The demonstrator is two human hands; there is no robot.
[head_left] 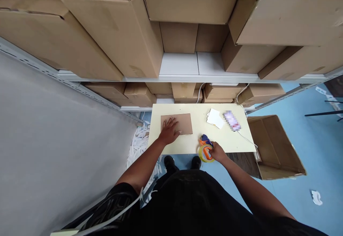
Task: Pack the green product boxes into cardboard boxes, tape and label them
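Observation:
A flat brown cardboard box point(184, 123) lies on the left part of the pale table point(198, 111). My left hand point(169, 130) rests on top of it, palm down with the fingers spread. Off the table's front edge, my right hand point(216, 151) is wrapped round the handle of a tape dispenser point(205, 148), orange and blue with a yellow roll of tape. The dispenser's blue end points toward the table's middle, apart from the box. Part of its handle is hidden by my fingers.
White cards point(214, 118) and a blurred-out phone-like item point(232, 121) with a white cable lie on the table's right side. Behind stand shelves stacked with cardboard boxes point(115, 25). An open carton point(277, 146) is on the floor at right; paper scraps point(138, 144) lie at left.

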